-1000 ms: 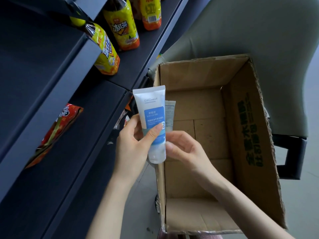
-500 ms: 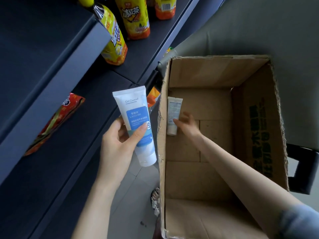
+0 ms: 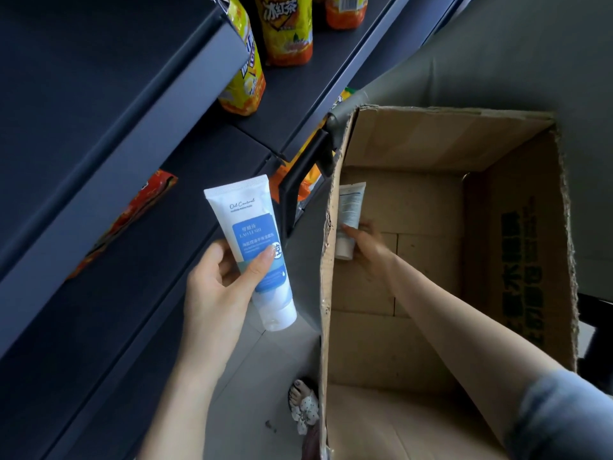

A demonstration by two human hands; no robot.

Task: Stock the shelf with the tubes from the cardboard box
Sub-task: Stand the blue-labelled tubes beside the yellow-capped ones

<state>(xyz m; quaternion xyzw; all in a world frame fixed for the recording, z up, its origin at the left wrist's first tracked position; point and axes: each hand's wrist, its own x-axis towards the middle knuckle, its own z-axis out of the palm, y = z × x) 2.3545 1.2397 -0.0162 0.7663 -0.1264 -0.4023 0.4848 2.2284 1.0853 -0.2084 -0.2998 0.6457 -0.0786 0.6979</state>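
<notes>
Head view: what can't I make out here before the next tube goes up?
All in the head view.
Small tube: partly behind the right hand; print too small to read; whether it is gripped is unclear.
Box: floor along its left wall hidden by that wall; near end behind the right arm.
Shelf: back hidden under the upper shelf.
Bottles: tops cut by the top edge.

The cardboard box (image 3: 326,260) wall and right hand (image 3: 368,247) hide parts of the small tube (image 3: 351,207).

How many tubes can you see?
2. The big tube is in the left hand by the shelf; the small tube is in the box, held by the right hand. The arm may hide more.
</notes>
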